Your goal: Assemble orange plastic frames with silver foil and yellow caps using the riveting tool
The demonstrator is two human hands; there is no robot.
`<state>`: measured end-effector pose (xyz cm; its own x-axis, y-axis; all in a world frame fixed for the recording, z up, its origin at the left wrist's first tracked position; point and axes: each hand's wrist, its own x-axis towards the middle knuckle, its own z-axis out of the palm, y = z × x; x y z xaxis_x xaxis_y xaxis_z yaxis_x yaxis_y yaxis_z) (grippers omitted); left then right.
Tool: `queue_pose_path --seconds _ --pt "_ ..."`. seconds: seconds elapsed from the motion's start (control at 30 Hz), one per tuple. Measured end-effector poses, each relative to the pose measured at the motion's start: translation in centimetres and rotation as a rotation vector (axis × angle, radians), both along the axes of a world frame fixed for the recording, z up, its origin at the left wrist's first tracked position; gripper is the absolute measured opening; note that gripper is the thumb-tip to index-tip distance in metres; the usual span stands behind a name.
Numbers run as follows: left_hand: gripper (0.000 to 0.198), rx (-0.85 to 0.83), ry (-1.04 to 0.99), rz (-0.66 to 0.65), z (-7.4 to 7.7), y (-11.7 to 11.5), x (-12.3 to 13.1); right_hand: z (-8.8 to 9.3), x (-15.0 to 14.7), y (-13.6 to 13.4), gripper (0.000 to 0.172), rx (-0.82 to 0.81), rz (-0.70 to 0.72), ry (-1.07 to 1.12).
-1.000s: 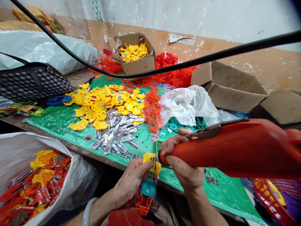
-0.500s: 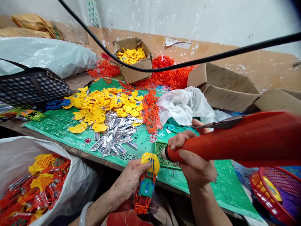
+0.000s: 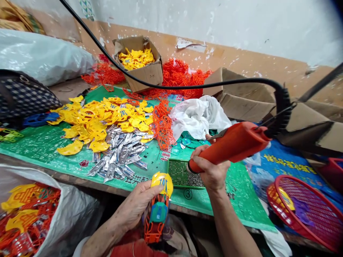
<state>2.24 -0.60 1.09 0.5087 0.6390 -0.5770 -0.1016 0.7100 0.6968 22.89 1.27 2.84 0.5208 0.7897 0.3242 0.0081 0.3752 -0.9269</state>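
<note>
My left hand (image 3: 136, 201) grips a toy car body (image 3: 157, 212) by its yellow front piece (image 3: 162, 182), thumb on top. The body has an orange frame and a teal block in its middle. My right hand (image 3: 213, 171) is wrapped round an orange-red electric screwdriver (image 3: 230, 144), whose dark cable leaves its rear end. The screwdriver's front end points down left, over a green perforated tray (image 3: 174, 184) with small metal screws (image 3: 195, 179) in it. Whether the tip touches the tray I cannot tell.
Yellow parts (image 3: 91, 125) and silver strips (image 3: 118, 153) lie heaped on the green mat (image 3: 43, 153). A white sack (image 3: 77, 200) of assembled pieces stands at lower left. A red basket (image 3: 308, 214) sits at right. A black cable (image 3: 187, 86) hangs across, before cardboard boxes (image 3: 147, 76).
The screwdriver's front has stayed over the tray while its rear has swung away from me, now showing its cable end. The view has shifted right. My left hand still holds the toy car body.
</note>
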Motion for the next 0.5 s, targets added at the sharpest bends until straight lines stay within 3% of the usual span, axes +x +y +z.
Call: queue_pose_path --seconds 0.5 --pt "0.036 -0.023 -0.002 0.01 -0.13 0.09 0.09 -0.58 -0.33 0.37 0.012 -0.002 0.006 0.016"
